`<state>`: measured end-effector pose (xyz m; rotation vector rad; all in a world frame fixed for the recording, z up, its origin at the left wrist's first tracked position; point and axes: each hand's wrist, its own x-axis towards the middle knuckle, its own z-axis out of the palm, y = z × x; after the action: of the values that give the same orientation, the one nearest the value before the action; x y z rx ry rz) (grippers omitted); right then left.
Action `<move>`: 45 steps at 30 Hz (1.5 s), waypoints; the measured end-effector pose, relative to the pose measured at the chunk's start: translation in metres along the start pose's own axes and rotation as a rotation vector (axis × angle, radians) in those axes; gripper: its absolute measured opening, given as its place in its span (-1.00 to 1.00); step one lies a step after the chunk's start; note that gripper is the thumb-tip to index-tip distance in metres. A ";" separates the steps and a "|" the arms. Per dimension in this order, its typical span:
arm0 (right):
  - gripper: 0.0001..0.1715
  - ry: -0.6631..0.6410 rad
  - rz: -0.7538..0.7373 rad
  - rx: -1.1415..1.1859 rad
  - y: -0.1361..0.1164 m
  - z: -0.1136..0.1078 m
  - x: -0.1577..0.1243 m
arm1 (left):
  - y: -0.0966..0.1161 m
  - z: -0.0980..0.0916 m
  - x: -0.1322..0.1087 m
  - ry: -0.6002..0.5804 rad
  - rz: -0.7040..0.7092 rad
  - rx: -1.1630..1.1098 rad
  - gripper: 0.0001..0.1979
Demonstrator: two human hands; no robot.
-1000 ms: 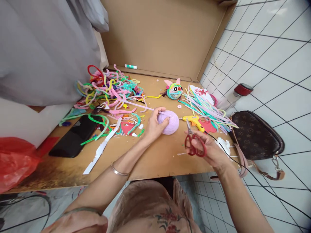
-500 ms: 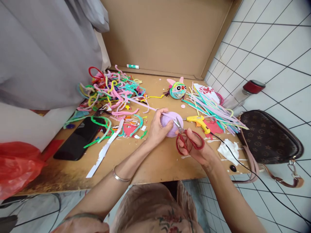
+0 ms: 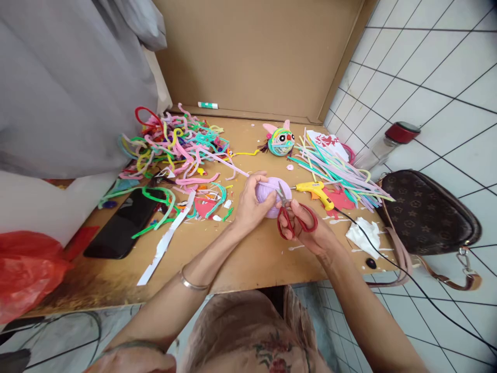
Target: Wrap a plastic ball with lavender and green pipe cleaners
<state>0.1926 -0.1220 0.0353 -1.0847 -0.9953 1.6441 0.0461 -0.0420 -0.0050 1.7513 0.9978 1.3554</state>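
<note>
A lilac ball (image 3: 285, 185), wound round with pipe cleaner, is gripped by my left hand (image 3: 250, 203) over the table's middle. From it a lilac strand (image 3: 229, 161) runs up and left to the pile. My right hand (image 3: 308, 232) has its fingers through the red handles of a pair of scissors (image 3: 285, 211). The scissors' blades, slightly parted, lie against the near face of the ball, close to my left thumb. To the right of the ball rests a yellow glue gun (image 3: 315, 190). Behind it sits a finished-looking striped ball figure (image 3: 281, 141) with pink ears and eyes.
A tangled pile of pipe cleaners (image 3: 182, 140) covers the back left. Straight pipe cleaners (image 3: 337, 168) lie at the right, near a brown handbag (image 3: 430, 210) and a red-lidded bottle (image 3: 402, 133). A black phone (image 3: 120, 228) and white paper strip (image 3: 166, 241) lie left. The glue gun's cable trails right.
The scissors' handles have come closer together and the blades have narrowed at the ball. My left hand keeps its hold; the whole view has shifted slightly.
</note>
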 end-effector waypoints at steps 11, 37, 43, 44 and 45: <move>-0.48 0.063 -0.040 -0.027 -0.004 0.006 0.005 | 0.002 -0.003 0.001 -0.035 0.087 0.037 -0.93; -0.44 0.605 -0.331 -0.816 0.007 -0.020 -0.022 | -0.010 -0.003 0.004 0.003 0.025 -0.113 -0.63; -0.73 0.569 -0.057 -1.606 0.032 -0.059 -0.045 | -0.010 0.000 0.004 0.003 -0.011 -0.150 -0.59; -0.69 0.529 -0.063 -1.679 0.032 -0.060 -0.046 | -0.010 0.000 0.004 0.006 -0.007 -0.158 -0.58; -0.66 0.480 -0.069 -1.732 0.031 -0.060 -0.046 | -0.011 0.001 0.004 0.008 -0.002 -0.164 -0.55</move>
<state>0.2512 -0.1656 -0.0008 -2.2475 -2.0391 0.0154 0.0456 -0.0336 -0.0133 1.6239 0.8670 1.4023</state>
